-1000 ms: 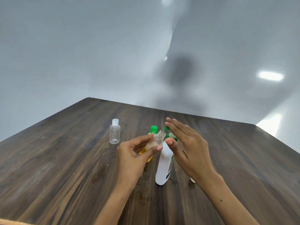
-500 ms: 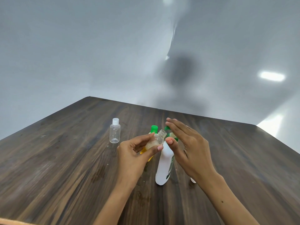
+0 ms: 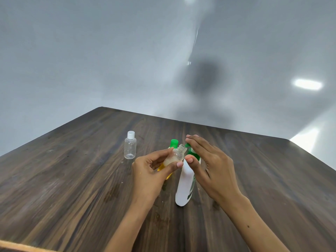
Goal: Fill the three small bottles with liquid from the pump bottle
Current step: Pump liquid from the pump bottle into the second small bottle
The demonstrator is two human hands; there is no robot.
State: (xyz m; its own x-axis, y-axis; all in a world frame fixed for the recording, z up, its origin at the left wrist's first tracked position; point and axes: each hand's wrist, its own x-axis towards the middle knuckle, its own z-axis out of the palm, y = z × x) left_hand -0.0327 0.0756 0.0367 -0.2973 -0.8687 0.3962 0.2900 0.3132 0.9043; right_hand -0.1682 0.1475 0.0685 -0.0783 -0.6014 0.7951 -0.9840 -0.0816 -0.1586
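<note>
A white pump bottle [image 3: 184, 186] with a green pump head [image 3: 190, 150] stands at the table's middle. My right hand [image 3: 209, 166] lies over the pump head with straight fingers, the thumb beside the spout. My left hand [image 3: 151, 171] holds a small clear uncapped bottle [image 3: 177, 154], tilted with its mouth at the spout; a little pale liquid sits inside it. Behind it a yellow bottle with a green cap [image 3: 173, 143] is mostly hidden. A clear empty small bottle with a white cap [image 3: 130, 147] stands upright to the left.
The dark wooden table [image 3: 72, 179] ends at a far edge before a grey wall. A light wooden strip [image 3: 21, 247] shows at the bottom left corner.
Hardly anything has moved. My right hand stays on the pump head and my left hand keeps the small bottle at the spout.
</note>
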